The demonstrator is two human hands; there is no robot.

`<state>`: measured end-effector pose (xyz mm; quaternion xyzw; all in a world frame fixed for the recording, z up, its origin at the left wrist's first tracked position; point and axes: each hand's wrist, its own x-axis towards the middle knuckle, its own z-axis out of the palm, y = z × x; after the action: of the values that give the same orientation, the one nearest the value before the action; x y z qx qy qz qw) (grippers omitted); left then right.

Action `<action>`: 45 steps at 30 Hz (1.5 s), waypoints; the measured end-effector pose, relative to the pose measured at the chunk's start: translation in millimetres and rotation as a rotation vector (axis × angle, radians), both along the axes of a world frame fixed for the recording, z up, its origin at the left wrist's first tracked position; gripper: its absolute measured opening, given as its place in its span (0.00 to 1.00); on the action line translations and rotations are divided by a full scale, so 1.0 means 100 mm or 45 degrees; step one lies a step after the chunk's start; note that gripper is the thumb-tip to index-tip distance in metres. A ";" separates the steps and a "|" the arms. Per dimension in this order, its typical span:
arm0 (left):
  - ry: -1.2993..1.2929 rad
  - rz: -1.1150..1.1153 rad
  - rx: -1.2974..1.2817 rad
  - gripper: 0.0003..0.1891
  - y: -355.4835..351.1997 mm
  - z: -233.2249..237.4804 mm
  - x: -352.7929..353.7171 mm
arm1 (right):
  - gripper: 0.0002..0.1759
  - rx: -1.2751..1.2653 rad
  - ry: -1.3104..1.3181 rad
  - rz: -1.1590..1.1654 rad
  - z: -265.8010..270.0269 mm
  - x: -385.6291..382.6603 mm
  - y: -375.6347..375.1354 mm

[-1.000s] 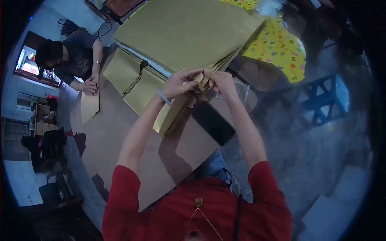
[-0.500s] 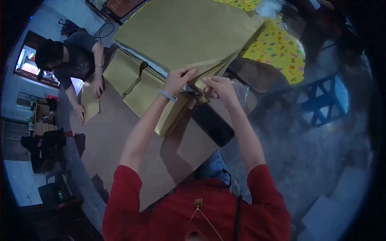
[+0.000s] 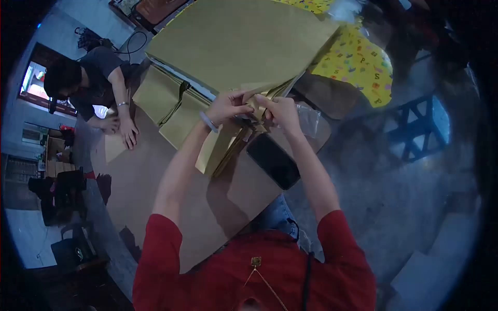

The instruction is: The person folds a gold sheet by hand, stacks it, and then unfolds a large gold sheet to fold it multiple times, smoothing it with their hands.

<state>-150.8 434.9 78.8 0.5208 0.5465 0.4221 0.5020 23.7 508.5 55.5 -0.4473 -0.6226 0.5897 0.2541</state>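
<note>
A stack of large golden-brown paper sheets (image 3: 238, 41) lies across the far side of the table. At its near corner my left hand (image 3: 228, 106) is closed, pinching the corner of a sheet between thumb and fingers. My right hand (image 3: 281, 111) is closed on the same corner, almost touching the left; the fingertips partly hide the paper there. Below my left wrist are folded brown paper pieces (image 3: 181, 122), one bundle with a dark band (image 3: 179, 98) around it. A black smartphone (image 3: 275, 161) lies close under my right hand.
A co-worker (image 3: 98, 78) at the left presses a brown paper piece (image 3: 114, 147) on the table (image 3: 155, 181). Clear plastic (image 3: 308, 118) lies right of my right hand. Yellow printed sheeting (image 3: 355, 67) hangs at the back right, near a blue plastic stool (image 3: 423, 127).
My hands have drawn closer together, and the lifted sheet corner is now bent between them. The co-worker's hands have shifted on their paper, one moving back toward the body.
</note>
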 end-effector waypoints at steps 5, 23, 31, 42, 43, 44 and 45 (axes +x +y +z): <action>-0.012 0.027 -0.002 0.21 0.04 -0.14 -0.11 | 0.29 -0.015 0.051 0.012 -0.01 0.00 -0.01; 0.554 0.790 0.474 0.12 0.06 0.39 0.25 | 0.28 -0.066 0.086 0.118 -0.11 0.09 -0.07; 0.904 0.926 1.067 0.12 0.19 1.18 0.09 | 0.28 0.465 -0.090 -0.086 0.09 0.20 0.07; 0.496 0.974 0.780 0.10 -0.13 1.18 0.01 | 0.31 0.201 0.515 -0.229 0.75 0.35 0.62; 0.541 0.991 0.738 0.10 -0.15 1.19 0.01 | 0.31 0.200 0.512 -0.219 0.75 0.33 0.62; 0.643 0.947 0.828 0.09 -0.13 1.14 -0.03 | 0.32 0.133 0.543 -0.201 0.74 0.32 0.63; 0.641 0.949 0.831 0.09 -0.13 1.13 -0.03 | 0.33 0.070 0.574 -0.187 0.74 0.31 0.65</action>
<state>-153.5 421.6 191.3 0.5054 0.6377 0.5811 -0.0149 54.8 573.9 129.7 -0.3413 -0.5315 0.6374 0.4412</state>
